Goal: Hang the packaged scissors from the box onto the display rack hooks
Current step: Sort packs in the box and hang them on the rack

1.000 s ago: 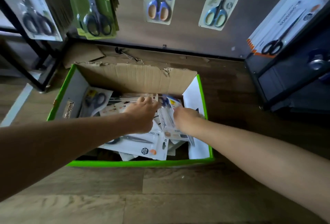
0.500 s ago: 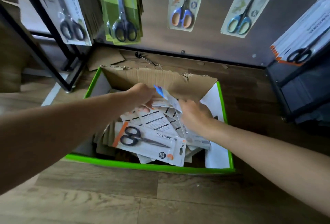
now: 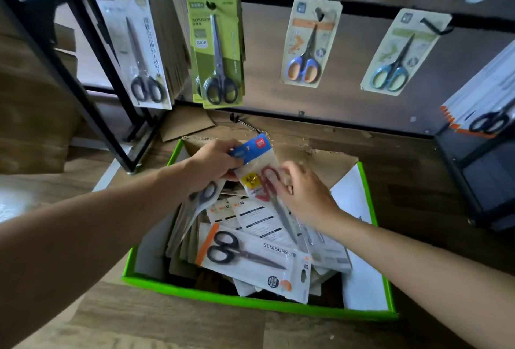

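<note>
A green-edged cardboard box (image 3: 250, 302) on the wooden floor holds several packaged scissors; a white pack with black scissors (image 3: 250, 258) lies on top. Above the box my left hand (image 3: 211, 163) grips the blue header of a clear pack with red-handled scissors (image 3: 260, 176), along with another pack with dark scissors hanging below it. My right hand (image 3: 302, 195) holds the same red-scissors pack lower down, fingers curled on it. On the display rack behind hang scissor packs: white (image 3: 136, 50), green (image 3: 217, 50), blue-orange (image 3: 308, 42) and teal (image 3: 401, 50).
A black rack frame (image 3: 83, 75) stands to the left of the box. A second black stand (image 3: 473, 181) with white scissor packs is at the right. Torn cardboard flaps lie behind the box on the floor.
Both hands have risen out of the box with the red-scissors pack, now held higher. The view has tilted up, showing more of the rack.
</note>
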The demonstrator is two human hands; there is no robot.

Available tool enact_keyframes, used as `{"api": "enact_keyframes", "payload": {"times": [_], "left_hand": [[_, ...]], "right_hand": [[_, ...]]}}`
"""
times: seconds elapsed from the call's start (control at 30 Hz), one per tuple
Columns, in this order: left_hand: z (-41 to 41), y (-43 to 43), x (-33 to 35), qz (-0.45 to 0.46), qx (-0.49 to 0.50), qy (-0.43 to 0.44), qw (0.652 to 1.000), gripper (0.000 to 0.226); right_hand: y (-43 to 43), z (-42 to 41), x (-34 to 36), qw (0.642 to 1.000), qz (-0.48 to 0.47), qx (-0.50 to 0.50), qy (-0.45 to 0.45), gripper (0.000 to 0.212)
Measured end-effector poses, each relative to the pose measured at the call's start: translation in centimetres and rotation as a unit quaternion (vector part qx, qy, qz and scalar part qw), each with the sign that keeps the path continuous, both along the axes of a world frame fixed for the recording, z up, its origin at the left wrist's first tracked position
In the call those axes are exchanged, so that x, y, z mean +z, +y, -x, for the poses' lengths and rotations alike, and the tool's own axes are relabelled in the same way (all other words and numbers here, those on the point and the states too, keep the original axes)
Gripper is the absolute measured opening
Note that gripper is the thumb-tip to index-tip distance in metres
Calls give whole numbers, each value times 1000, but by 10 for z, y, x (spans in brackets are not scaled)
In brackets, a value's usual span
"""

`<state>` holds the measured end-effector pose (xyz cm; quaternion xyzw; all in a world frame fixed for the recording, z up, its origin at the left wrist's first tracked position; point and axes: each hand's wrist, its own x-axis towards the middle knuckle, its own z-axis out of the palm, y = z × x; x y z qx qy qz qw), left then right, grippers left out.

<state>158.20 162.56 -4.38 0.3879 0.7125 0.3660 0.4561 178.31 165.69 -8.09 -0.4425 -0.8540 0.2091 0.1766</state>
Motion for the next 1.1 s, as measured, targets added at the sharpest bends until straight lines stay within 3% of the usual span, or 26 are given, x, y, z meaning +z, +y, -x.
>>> {"api": "enact_keyframes", "payload": {"times": [0.13,0.23,0.4,0.63,0.77,0.9,1.1], "left_hand": [[-8,10,30,-50,-38,-18,998,37],[-16,17,59,-86,-62,29,994,30],[-20,32,113,-144,-43,76,986,7],[-26,54,187,-249,21,123,960,9],[-30,55,225,-290,30,114,950,11],[-25,52,258,-326,38,113,938,10],[-8,43,291,-363,100,61,924,7]], "right_hand": [[32,21,32,983,84,-44,158,34],[50,26,56,969,94,-42,226,21],[65,23,109,966,4,-45,253,9],[77,28,190,948,-47,-11,316,7],[80,32,228,931,-54,9,362,4],[79,37,258,921,-6,49,386,17],[75,61,298,909,-40,60,411,15]]}}
